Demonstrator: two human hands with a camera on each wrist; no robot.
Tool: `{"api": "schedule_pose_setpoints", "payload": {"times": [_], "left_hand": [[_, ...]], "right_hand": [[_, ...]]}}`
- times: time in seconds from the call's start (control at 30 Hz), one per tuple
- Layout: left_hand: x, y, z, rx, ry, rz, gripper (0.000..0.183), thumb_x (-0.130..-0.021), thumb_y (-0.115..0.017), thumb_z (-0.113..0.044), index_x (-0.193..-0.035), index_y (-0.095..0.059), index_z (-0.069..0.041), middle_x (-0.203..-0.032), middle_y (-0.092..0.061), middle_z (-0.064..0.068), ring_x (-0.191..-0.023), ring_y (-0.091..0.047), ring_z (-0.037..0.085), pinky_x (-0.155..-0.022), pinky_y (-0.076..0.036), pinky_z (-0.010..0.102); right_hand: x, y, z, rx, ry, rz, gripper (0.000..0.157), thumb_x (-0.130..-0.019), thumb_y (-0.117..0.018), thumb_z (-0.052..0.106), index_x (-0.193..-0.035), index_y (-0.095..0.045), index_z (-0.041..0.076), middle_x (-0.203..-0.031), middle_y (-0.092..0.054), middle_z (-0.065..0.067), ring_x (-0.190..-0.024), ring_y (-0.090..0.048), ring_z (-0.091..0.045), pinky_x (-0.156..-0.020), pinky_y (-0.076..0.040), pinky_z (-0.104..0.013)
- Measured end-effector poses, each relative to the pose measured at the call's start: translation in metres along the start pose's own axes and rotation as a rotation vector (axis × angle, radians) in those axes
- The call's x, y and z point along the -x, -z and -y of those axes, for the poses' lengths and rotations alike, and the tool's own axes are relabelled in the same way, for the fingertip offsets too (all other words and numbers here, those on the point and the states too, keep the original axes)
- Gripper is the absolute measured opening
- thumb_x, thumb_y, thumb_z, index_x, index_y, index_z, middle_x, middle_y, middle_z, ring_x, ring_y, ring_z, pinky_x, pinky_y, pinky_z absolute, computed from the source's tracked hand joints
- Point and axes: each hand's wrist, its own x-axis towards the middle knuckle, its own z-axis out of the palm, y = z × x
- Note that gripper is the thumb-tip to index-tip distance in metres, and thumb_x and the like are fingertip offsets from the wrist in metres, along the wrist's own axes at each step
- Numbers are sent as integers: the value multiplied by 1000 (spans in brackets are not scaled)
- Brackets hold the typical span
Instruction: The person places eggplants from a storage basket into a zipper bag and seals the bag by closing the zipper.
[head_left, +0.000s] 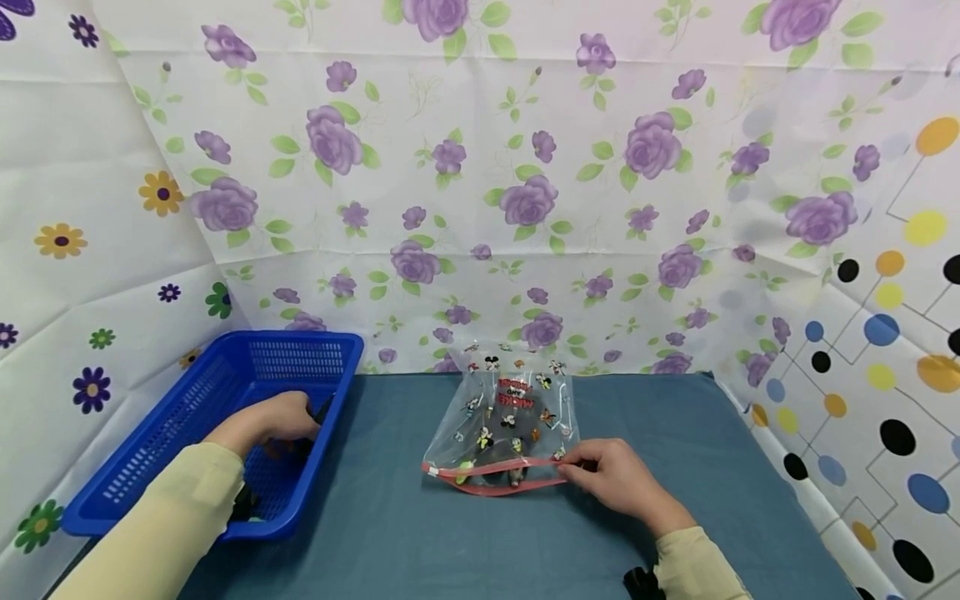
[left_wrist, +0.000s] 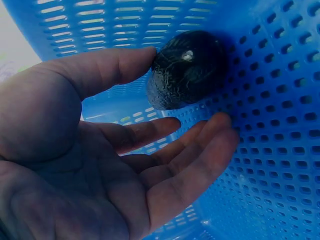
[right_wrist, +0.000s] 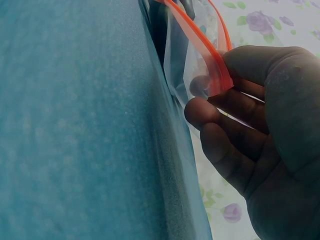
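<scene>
Inside the blue basket [head_left: 281,522], my left hand [head_left: 281,421] reaches toward a dark, glossy, rounded object [left_wrist: 190,70] with a pale webbed pattern at one end. My thumb tip is right at its edge in the left wrist view, while the loosely bent fingers [left_wrist: 190,170] lie below it, apart from its surface. My right hand [head_left: 611,475] pinches the right end of the red zip edge of a clear zip bag [head_left: 480,408] between thumb and index finger. The bag has cartoon prints, its mouth gapes toward me, and a dark thing and a greenish thing show inside.
Another dark item [head_left: 243,502] lies in the basket's near end, partly hidden by my left sleeve. A blue-green cloth [head_left: 420,550] covers the table. Flower-printed sheeting [head_left: 480,208] rises behind, and dotted sheeting [head_left: 862,400] flanks the right side.
</scene>
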Motion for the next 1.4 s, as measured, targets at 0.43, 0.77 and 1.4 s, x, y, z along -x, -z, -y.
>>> {"api": "schedule_pose_setpoints", "payload": {"times": [0.43,0.77,1.4], "left_hand": [[2,-2,-2,14,14,12,48,-87,-72,-14,-122,-49,11,-102,-58,20,-81,-65,36,-61,-59,51],[3,-3,-2,19,26,28,51,-89,-69,-15,-126,-48,14,-99,-60,22,-73,-65,36,-57,-59,49],[0,-2,0,4,-20,-32,34,-91,-71,-22,-108,-58,5,-87,-64,20,-64,-69,31,-55,-59,46]], "right_hand": [[0,0,0,-1,-3,6,10,-95,-74,36,-95,-80,29,-77,-67,18,-59,-57,-7,-53,-49,-28],[0,0,-2,-8,4,0,14,-95,-73,40,-94,-81,29,-78,-68,18,-59,-58,-7,-53,-49,-28],[0,0,1,3,-1,-1,7,-95,-75,34,-94,-80,29,-77,-67,19,-59,-58,-7,-54,-50,-29]]}}
